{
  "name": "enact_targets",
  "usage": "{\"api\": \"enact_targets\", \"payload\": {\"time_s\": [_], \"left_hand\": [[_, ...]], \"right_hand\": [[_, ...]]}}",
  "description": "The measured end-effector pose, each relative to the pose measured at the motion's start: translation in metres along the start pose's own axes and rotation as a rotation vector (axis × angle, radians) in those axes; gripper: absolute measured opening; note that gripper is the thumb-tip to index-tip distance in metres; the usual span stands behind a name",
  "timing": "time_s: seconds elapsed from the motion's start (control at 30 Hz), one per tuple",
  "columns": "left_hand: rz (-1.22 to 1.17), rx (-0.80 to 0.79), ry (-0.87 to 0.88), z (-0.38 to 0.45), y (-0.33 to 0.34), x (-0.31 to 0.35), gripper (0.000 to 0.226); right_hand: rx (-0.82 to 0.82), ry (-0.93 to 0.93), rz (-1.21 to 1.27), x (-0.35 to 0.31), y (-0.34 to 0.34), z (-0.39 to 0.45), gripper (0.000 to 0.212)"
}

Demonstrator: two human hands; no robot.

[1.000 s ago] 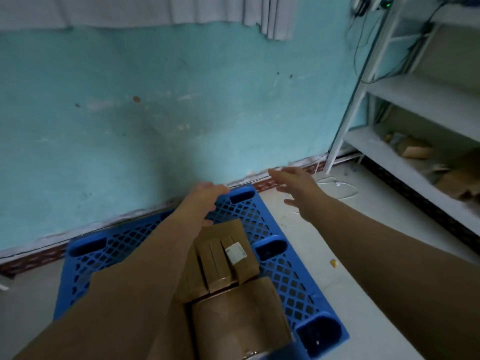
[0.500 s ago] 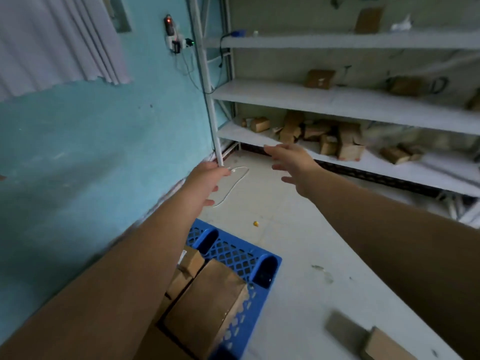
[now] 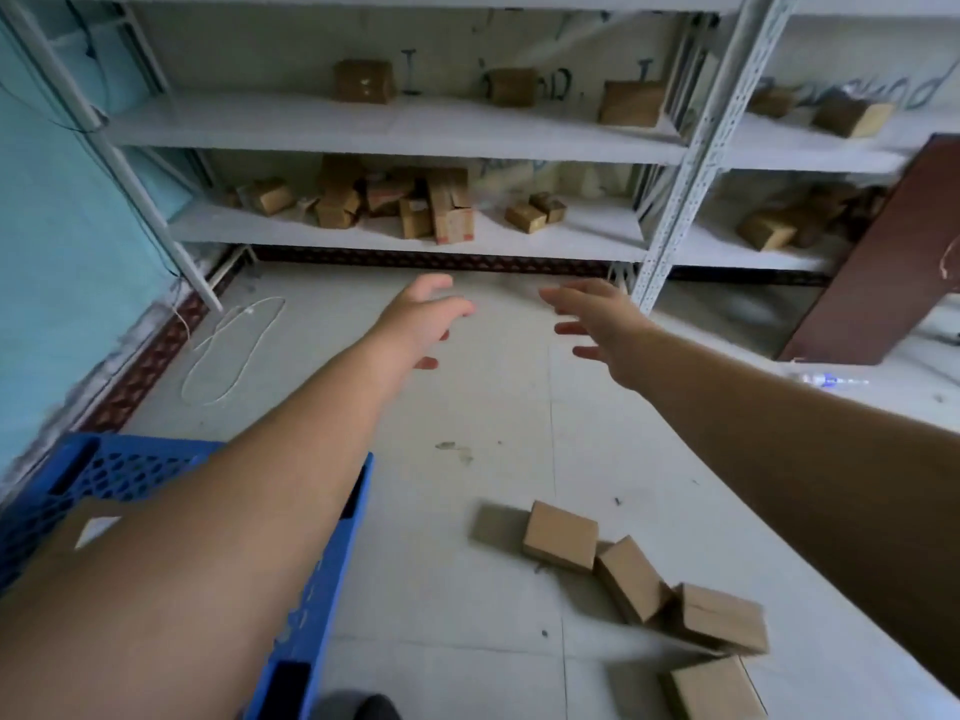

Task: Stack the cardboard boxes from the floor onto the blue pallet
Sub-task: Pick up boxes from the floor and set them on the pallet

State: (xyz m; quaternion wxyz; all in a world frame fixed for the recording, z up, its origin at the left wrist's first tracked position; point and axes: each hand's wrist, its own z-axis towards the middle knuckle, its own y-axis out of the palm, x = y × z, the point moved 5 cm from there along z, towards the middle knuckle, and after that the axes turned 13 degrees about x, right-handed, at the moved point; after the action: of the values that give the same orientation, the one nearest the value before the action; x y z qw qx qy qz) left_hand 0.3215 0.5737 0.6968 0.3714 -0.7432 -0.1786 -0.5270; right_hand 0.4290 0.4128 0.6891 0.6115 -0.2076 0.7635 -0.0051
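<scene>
Several small cardboard boxes lie scattered on the floor at the lower right; the nearest to the middle is a flat box (image 3: 560,535), with a tilted box (image 3: 629,578), another box (image 3: 723,618) and a box at the bottom edge (image 3: 712,689) beside it. The blue pallet (image 3: 130,467) sits at the lower left, mostly hidden behind my left forearm. My left hand (image 3: 423,317) and my right hand (image 3: 602,324) are both stretched forward above the bare floor, fingers spread, holding nothing, well beyond the boxes.
White metal shelving (image 3: 395,129) with many cardboard boxes runs along the far wall. A brown board (image 3: 883,262) leans against it at the right. A white cable (image 3: 228,345) lies on the floor by the turquoise wall (image 3: 57,226). A plastic bottle (image 3: 826,379) lies at the right.
The view has swung right, away from the pallet and wall toward the shelves and floor. The floor boxes have come into view. Both hands stay outstretched and empty.
</scene>
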Motion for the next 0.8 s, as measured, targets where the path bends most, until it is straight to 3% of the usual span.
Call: {"api": "enact_targets", "payload": {"time_s": [0.3, 0.47, 0.63, 0.8], "left_hand": [[0.237, -0.222, 0.029, 0.03, 0.137, -0.06, 0.049], [0.409, -0.345, 0.14, 0.088, 0.219, -0.122, 0.056], [0.637, -0.389, 0.298, 0.149, 0.309, -0.226, 0.059], [0.843, -0.495, 0.427, 0.173, 0.399, -0.386, 0.062]], "right_hand": [[0.098, 0.21, -0.019, 0.13, -0.058, 0.051, 0.049], [0.177, 0.34, -0.047, 0.241, -0.061, 0.103, 0.055], [0.246, 0.472, -0.078, 0.398, -0.041, 0.16, 0.06], [0.296, 0.587, -0.157, 0.57, -0.002, 0.199, 0.059]]}}
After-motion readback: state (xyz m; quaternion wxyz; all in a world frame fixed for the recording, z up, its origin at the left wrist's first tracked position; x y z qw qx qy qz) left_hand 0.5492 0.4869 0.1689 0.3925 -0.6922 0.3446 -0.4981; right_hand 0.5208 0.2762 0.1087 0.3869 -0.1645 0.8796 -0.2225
